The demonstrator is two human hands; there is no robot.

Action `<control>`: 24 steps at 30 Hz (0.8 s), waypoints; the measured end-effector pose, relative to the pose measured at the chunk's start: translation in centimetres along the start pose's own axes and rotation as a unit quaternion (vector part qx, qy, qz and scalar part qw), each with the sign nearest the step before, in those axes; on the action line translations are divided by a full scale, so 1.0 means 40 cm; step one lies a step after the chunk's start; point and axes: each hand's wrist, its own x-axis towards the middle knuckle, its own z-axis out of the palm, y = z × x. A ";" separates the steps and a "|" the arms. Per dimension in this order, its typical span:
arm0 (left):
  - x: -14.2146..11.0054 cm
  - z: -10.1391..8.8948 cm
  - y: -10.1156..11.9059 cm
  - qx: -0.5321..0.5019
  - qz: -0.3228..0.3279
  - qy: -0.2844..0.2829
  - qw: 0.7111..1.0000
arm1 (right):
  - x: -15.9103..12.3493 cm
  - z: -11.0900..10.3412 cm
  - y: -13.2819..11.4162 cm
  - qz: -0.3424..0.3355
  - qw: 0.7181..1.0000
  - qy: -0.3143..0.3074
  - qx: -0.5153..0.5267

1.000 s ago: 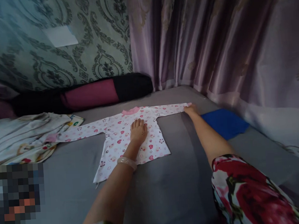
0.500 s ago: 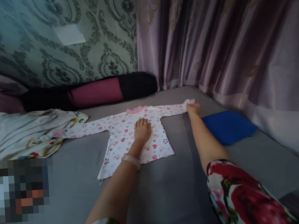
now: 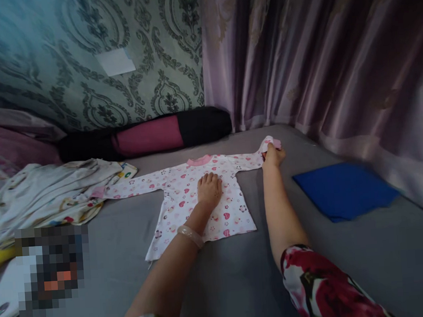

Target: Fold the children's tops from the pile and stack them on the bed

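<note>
A child's long-sleeved shirt [image 3: 185, 203], white with pink hearts and flowers and a pink collar, lies spread on a grey bed sheet [image 3: 240, 281]. Flat on its chest rests my left hand [image 3: 209, 189], fingers stretched out and a pale bangle on the wrist. At the end of the right-hand sleeve, my right hand [image 3: 274, 155] is closed on the fabric, with the pink cuff bent up beside the fingers. The opposite sleeve runs straight out, its pink cuff touching a crumpled patterned cloth.
The crumpled cloth [image 3: 56, 192] lies at the left, near a white device [image 3: 15, 285] beside a pixelated patch. A folded blue cloth [image 3: 345, 188] is at the right. Behind the shirt stretches a black and maroon roll [image 3: 149, 136], against wallpaper and curtains [image 3: 298, 52].
My right hand has drawn the sleeve end slightly inward, and the sleeve now bends up near the cuff. My left hand stays on the shirt's chest. The view has shifted a little left.
</note>
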 end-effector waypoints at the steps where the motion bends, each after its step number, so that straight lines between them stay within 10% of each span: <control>1: 0.014 -0.008 0.001 0.008 -0.001 -0.005 1.000 | 0.004 0.002 -0.008 0.032 0.999 0.027 0.031; 7: 0.192 -0.043 -0.001 -0.024 -0.017 -0.093 0.995 | 0.034 -0.012 -0.041 0.066 0.990 0.038 0.117; 13: 0.353 0.023 0.019 -0.169 -0.027 -0.099 0.980 | 0.069 -0.040 -0.049 0.039 0.982 0.015 0.184; 24: 0.402 0.088 0.029 -0.235 -0.079 -0.130 0.960 | 0.056 -0.059 -0.103 -0.021 0.974 -0.042 0.220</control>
